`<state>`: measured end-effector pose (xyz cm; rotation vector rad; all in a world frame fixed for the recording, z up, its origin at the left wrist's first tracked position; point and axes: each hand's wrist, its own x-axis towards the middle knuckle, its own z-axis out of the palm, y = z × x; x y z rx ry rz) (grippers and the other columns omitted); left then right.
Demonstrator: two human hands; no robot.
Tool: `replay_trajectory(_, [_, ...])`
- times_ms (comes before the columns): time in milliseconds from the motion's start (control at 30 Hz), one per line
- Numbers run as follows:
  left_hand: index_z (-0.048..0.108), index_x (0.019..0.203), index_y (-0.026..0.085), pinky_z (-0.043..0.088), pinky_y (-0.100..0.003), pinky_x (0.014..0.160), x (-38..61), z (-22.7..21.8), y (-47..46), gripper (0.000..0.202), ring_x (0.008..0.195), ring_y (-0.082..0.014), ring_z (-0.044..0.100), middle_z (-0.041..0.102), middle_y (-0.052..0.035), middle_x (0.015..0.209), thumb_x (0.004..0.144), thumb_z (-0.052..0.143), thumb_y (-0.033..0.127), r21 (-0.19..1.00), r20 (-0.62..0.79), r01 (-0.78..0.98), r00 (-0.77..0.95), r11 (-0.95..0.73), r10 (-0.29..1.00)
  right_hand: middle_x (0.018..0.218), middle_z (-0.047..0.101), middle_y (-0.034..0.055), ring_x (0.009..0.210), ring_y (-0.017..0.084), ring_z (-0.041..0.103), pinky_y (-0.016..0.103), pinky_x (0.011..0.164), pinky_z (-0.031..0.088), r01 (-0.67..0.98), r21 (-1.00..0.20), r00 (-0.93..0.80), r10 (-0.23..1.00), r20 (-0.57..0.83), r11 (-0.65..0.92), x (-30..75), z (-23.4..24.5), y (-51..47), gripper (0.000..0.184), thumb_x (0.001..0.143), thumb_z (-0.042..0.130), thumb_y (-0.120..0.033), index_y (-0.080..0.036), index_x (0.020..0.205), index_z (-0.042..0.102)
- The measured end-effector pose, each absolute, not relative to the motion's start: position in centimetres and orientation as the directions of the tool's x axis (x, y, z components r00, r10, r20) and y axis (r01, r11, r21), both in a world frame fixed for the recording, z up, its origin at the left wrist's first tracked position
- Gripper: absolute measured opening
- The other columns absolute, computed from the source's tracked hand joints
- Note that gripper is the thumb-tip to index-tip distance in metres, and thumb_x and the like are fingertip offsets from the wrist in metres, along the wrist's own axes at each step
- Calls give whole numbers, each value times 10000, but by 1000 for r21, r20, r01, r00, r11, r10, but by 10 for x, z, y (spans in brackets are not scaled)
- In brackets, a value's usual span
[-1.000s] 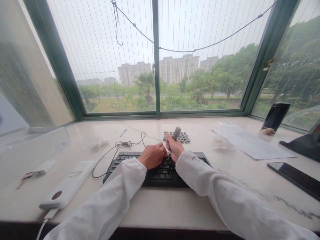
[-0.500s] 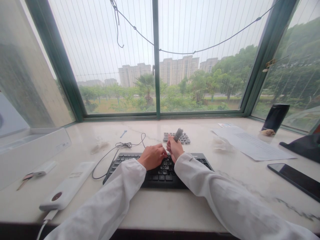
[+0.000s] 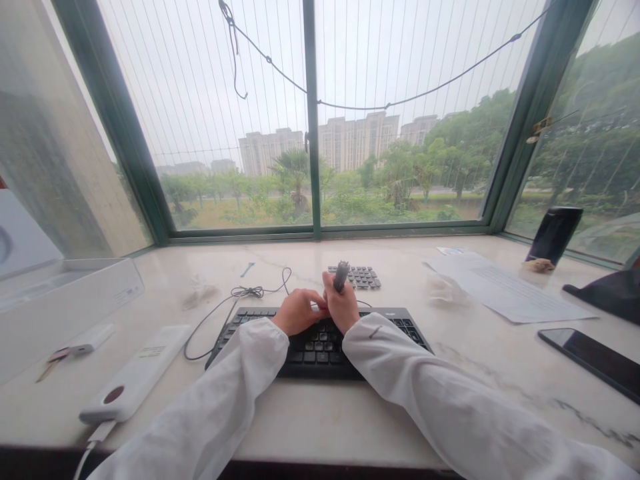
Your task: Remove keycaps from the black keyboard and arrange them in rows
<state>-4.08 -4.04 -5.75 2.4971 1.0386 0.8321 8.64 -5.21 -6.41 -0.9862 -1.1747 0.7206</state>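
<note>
A black keyboard (image 3: 320,371) lies flat in front of me, with some key positions near its middle and right looking bare of caps. My right hand (image 3: 342,308) is closed over its upper middle, wrapped around a dark grey handheld tool (image 3: 342,275) whose jagged upper end sticks up out of the fist. The tool's lower end is hidden by the fingers. Touching or nearly touching the right fist, my left hand (image 3: 299,312) is bent with thumb and fingers together over the keys; whatever they pinch is hidden. Behind both hands, loose black keycaps (image 3: 367,277) sit in rows.
The keyboard's cable (image 3: 250,291) coils at the back left. A white power bank (image 3: 135,373), a key (image 3: 53,363) and an open white box (image 3: 95,280) lie left. To the right are paper (image 3: 510,287), a phone (image 3: 590,360) and an upright dark object (image 3: 555,233).
My right hand has shifted slightly left, and the tool in it has turned from leaning right to nearly upright. The left hand has moved a little left, its fingers still beside the right fist.
</note>
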Motion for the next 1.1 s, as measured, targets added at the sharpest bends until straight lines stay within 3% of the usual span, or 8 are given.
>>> replay_trajectory(300, [746,800,173,479,-226,699,-43,-57,-39,163,728,-147,633,728,-18,812,757,617,262,506,368,537,574,-675,732,494,408,-34,503,119,388,254,513,335,208,-863,264,823,503,460,85,-62,-59,463,850,474,-557,-215,549,398])
replay_trajectory(500, [710,791,145,471,-292,690,-40,-60,-33,210,719,-200,628,698,-77,752,837,530,243,265,345,709,563,-653,751,525,365,-46,521,114,327,252,528,306,257,-743,73,754,652,618,74,-48,-95,382,864,512,-454,-216,595,380])
replay_trajectory(600, [710,799,139,469,-291,691,-39,-59,-34,205,723,-200,626,701,-83,766,838,539,247,260,342,714,561,-650,754,523,321,-48,514,115,303,261,519,300,282,-722,101,729,677,631,72,-43,-100,396,888,479,-460,-222,601,347])
replay_trajectory(700, [733,823,181,467,-246,718,-39,-56,-40,193,741,-158,629,720,-32,813,827,597,318,331,351,658,579,-676,736,502,377,-36,493,123,364,274,510,328,220,-780,265,734,625,586,83,-36,-89,417,887,467,-503,-233,587,360])
replay_trajectory(800, [756,821,217,466,-235,731,-38,-52,-45,216,762,-150,632,730,-5,831,792,655,405,456,364,572,580,-682,729,455,368,-50,412,104,339,266,428,294,4,-843,424,762,489,539,104,-25,-72,425,857,502,-527,-238,577,365])
replay_trajectory(967, [762,792,224,460,-238,729,-37,-51,-47,212,773,-151,633,729,-2,812,774,679,418,513,377,539,558,-668,740,432,303,-83,363,65,234,242,360,203,-255,-851,431,842,325,459,141,-7,-55,416,776,611,-451,-234,559,329])
replay_trajectory(1033, [755,796,219,458,-237,726,-38,-51,-47,221,762,-146,631,724,0,803,778,677,425,510,376,545,554,-665,743,419,307,-82,354,64,228,247,362,185,-216,-898,355,887,295,384,153,-3,-54,407,764,621,-419,-233,545,332])
replay_trajectory(1100, [741,835,215,459,-237,717,-38,-50,-47,247,747,-142,631,717,7,802,764,689,446,497,370,570,543,-654,754,405,359,-61,354,75,270,258,378,203,-32,-938,308,897,318,344,162,-2,-54,390,771,613,-414,-225,524,377])
